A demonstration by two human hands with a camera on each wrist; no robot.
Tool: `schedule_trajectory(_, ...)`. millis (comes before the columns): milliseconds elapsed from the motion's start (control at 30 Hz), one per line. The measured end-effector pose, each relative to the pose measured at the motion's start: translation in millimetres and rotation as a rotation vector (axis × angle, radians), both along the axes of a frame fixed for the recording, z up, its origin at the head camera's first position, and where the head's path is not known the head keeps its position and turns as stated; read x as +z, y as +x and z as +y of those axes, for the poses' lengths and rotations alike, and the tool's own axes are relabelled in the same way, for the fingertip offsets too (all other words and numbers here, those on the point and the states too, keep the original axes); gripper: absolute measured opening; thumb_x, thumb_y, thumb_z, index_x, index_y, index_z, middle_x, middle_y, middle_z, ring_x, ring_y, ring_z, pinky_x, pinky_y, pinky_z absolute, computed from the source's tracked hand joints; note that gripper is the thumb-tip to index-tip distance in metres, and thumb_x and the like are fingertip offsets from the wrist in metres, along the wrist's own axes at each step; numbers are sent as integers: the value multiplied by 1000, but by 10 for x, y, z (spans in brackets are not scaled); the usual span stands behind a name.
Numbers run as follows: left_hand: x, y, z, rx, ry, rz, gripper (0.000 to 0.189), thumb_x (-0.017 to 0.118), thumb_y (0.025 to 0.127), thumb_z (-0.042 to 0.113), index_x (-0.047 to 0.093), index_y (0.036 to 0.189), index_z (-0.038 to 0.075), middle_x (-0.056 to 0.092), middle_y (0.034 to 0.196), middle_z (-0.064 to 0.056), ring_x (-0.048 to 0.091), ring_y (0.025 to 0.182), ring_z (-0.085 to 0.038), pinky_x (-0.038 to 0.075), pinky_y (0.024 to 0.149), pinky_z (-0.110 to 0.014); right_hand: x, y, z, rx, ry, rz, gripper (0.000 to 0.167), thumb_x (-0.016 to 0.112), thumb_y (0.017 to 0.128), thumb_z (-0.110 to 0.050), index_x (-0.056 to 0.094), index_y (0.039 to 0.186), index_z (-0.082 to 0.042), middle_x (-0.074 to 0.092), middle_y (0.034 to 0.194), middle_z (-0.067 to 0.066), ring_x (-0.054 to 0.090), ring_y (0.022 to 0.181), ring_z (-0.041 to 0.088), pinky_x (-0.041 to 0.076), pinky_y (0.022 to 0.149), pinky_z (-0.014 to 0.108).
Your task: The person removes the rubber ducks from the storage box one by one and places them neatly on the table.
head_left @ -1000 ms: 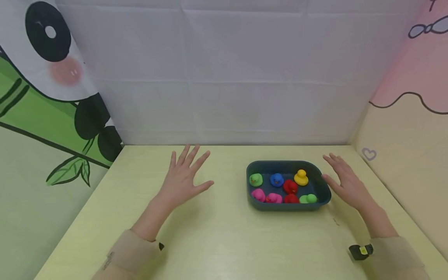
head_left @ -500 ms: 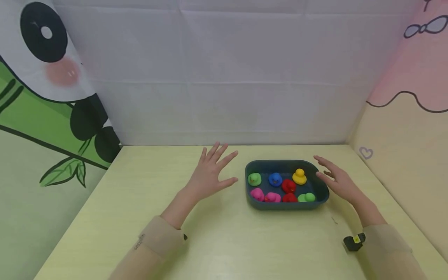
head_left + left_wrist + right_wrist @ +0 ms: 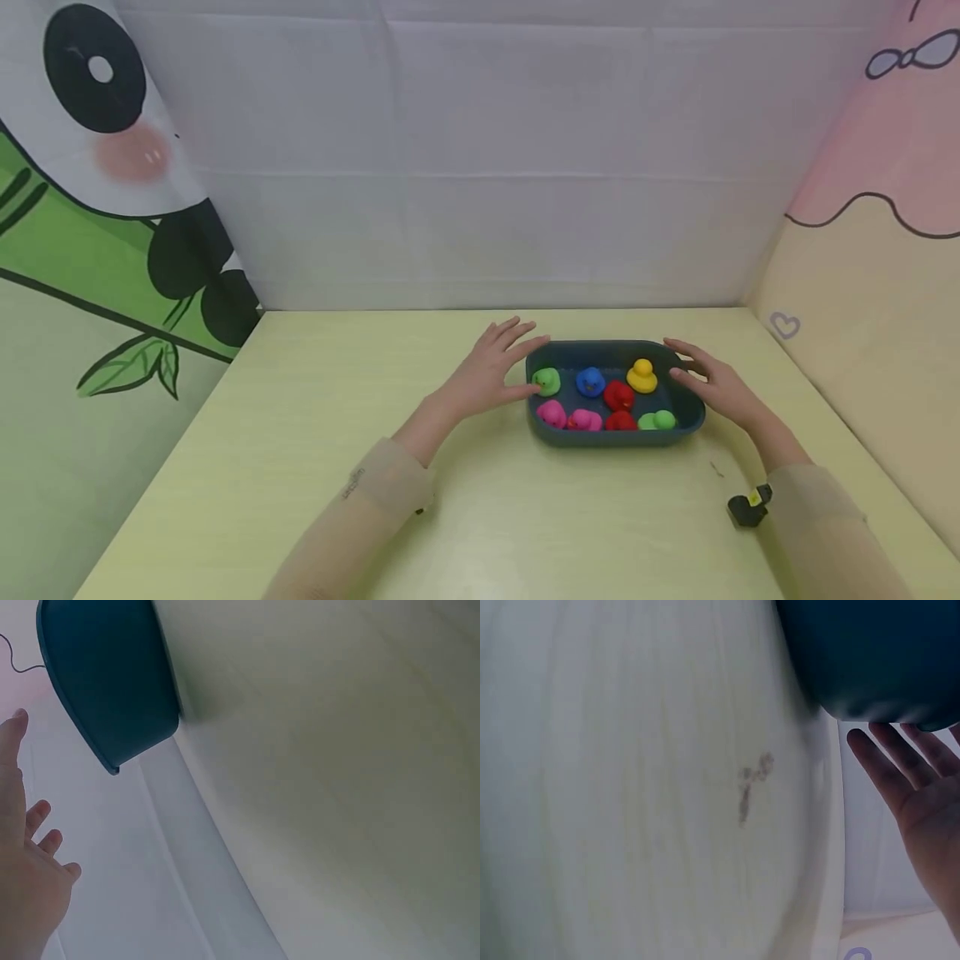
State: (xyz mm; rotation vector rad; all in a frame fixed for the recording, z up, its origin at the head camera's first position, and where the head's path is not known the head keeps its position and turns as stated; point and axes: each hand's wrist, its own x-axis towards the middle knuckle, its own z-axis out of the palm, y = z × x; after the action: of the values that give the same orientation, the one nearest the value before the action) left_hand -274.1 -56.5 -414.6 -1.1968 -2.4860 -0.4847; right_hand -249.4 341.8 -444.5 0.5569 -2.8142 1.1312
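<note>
A dark teal tub (image 3: 615, 437) stands on the table with several small rubber ducks in it. Among them are a yellow duck (image 3: 642, 377), a blue duck (image 3: 590, 382), a red duck (image 3: 618, 396) and a pink duck (image 3: 552, 414). My left hand (image 3: 480, 375) is at the tub's left end, fingers spread, thumb tip overlapping the green duck (image 3: 547, 382) in the head view. At the other end is my right hand (image 3: 716, 387), its fingers right at the rim. In the right wrist view those fingers (image 3: 885, 769) reach up beside the tub's wall.
The pale wooden table (image 3: 300, 450) ends at a white cloth backdrop (image 3: 480, 167). Printed panels flank it, a green one (image 3: 75, 225) at left and a pink and cream one (image 3: 870, 275) at right. A black wrist camera (image 3: 748, 508) sits by the right cuff.
My left hand has moved right, from over the bare table to the tub's left end. My right hand has shifted slightly left to the rim. The ducks stay in place.
</note>
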Motion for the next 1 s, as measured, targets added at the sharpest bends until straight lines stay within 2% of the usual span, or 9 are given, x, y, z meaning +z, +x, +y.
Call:
schedule_trajectory(200, -65, -121, 110, -38, -58, -58, 68, 66, 84, 48, 39, 143, 26, 35, 149, -4, 24, 141, -26, 17, 115, -46, -43, -69, 28, -19, 21, 14, 53, 53, 97, -25, 35, 145, -12, 37, 146, 21, 44, 122, 49, 37, 96, 62)
schedule_trajectory(333, -80, -177, 168, -67, -115, -99, 62, 64, 85, 48, 44, 140, 26, 37, 147, -2, 26, 140, -26, 20, 115, -44, -77, -87, 47, -30, 40, 44, 50, 55, 96, -22, 41, 142, -10, 42, 143, 21, 44, 124, 44, 41, 102, 29)
schedule_trajectory(400, -85, -200, 193, -83, -145, -119, 59, 64, 86, 47, 47, 138, 25, 39, 146, -2, 27, 140, -27, 19, 115, -44, -85, -88, 53, -31, 36, 48, 49, 57, 95, -20, 43, 141, -9, 43, 142, 21, 44, 124, 43, 36, 97, 11)
schedule_trajectory(467, -83, -223, 215, -95, -160, -147, 57, 65, 86, 46, 50, 136, 23, 43, 144, -3, 27, 139, -28, 19, 115, -44, -84, -83, 53, -26, 26, 39, 49, 57, 94, -20, 43, 140, -9, 43, 141, 21, 44, 124, 44, 29, 91, 2)
schedule_trajectory(567, -82, -266, 245, -89, -186, -194, 56, 65, 86, 45, 52, 135, 22, 47, 141, -2, 30, 138, -28, 19, 115, -44, -83, -86, 53, -27, 18, 28, 49, 58, 94, -21, 44, 140, -10, 44, 142, 20, 45, 124, 45, 34, 94, 7)
schedule_trajectory(633, -75, -296, 264, -83, -192, -233, 54, 66, 85, 44, 54, 133, 21, 51, 138, -1, 33, 136, -27, 21, 114, -43, -84, -92, 53, -28, 26, 24, 50, 58, 94, -21, 43, 140, -10, 43, 142, 20, 45, 123, 45, 41, 100, 23)
schedule_trajectory(733, -59, -349, 296, -91, -205, -281, 52, 68, 84, 41, 56, 130, 18, 56, 132, 2, 41, 129, -24, 26, 111, -40, -88, -105, 55, -29, 29, 16, 50, 58, 94, -21, 43, 141, -10, 43, 142, 21, 45, 123, 45, 38, 100, 50)
schedule_trajectory(833, -39, -393, 327, -99, -217, -333, 49, 69, 84, 36, 58, 128, 17, 60, 126, 3, 48, 121, -20, 32, 107, -36, -90, -110, 55, -25, 16, 2, 51, 58, 94, -20, 42, 141, -10, 41, 143, 22, 44, 123, 47, 34, 99, 59)
schedule_trajectory(1000, -12, -421, 362, -70, -235, -442, 45, 69, 85, 30, 58, 127, 17, 60, 123, 2, 53, 113, -16, 40, 100, -30, -83, -111, 52, -22, 17, -14, 51, 57, 95, -22, 41, 142, -10, 40, 143, 23, 42, 123, 49, 34, 99, 60)
